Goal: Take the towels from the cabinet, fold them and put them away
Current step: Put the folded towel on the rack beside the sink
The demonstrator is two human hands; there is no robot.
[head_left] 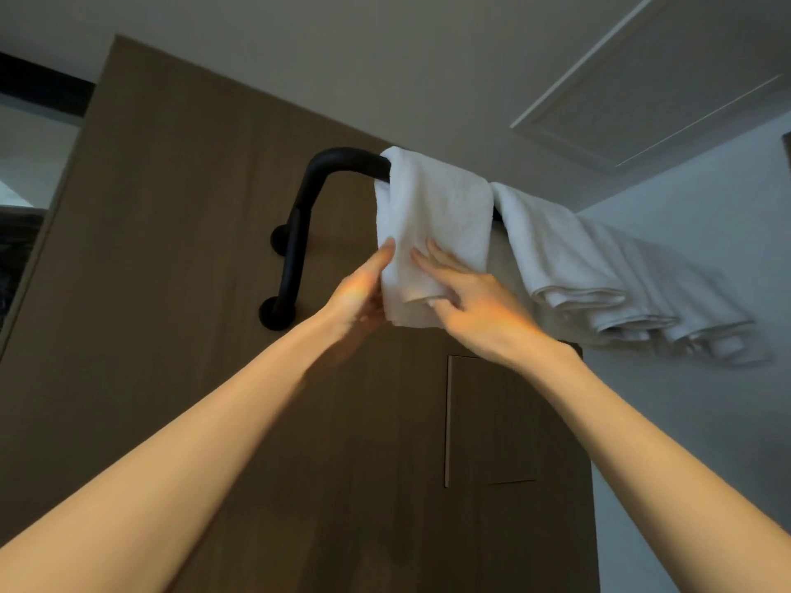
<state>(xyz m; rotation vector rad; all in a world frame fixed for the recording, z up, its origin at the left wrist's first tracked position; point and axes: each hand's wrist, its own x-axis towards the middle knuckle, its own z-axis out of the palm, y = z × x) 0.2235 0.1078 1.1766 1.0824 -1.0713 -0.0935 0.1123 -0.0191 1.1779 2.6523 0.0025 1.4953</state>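
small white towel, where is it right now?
Head view, centre: the small white towel hangs over the black rail on the wood panel, left of the larger towels, both hands at its lower edge.
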